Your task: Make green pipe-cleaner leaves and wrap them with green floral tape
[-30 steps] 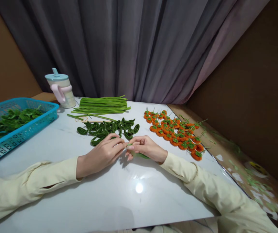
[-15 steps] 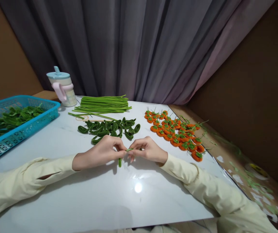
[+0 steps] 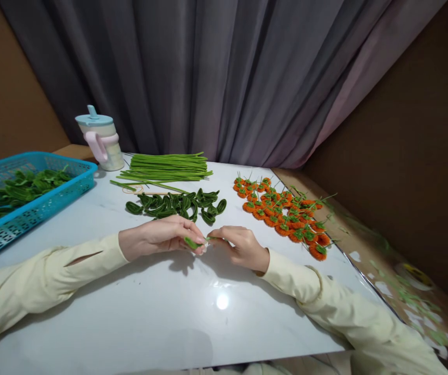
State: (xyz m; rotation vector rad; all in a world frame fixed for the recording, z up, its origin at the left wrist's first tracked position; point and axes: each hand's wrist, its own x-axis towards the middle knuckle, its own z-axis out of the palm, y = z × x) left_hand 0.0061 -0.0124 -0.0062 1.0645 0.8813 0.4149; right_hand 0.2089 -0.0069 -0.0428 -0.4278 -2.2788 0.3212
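Note:
Over the middle of the table my left hand (image 3: pixel 165 237) pinches a small bright-green fuzzy pipe-cleaner piece (image 3: pixel 191 243) between thumb and fingers. My right hand (image 3: pixel 243 247) meets it fingertip to fingertip, its thumb and index finger closed on a thin green end of the same piece. The fingers partly cover the piece, so its whole shape is hidden. Just beyond my hands lie several dark green looped pipe-cleaner leaves (image 3: pixel 165 204). Behind these is a bundle of straight bright-green pipe cleaners (image 3: pixel 169 166).
Rows of small fuzzy orange rounds (image 3: pixel 296 235) with green tops lie to the right. A blue basket (image 3: pixel 52 200) of green leaf pieces stands left, near a lidded cup (image 3: pixel 109 148). A thin wooden stick (image 3: pixel 149 194) lies behind the leaves. Scraps (image 3: pixel 411 297) litter the brown surface at right.
My left hand has turned, and the green piece that hung down below the fingers now lies along them. My right hand has rolled over, showing more of its back.

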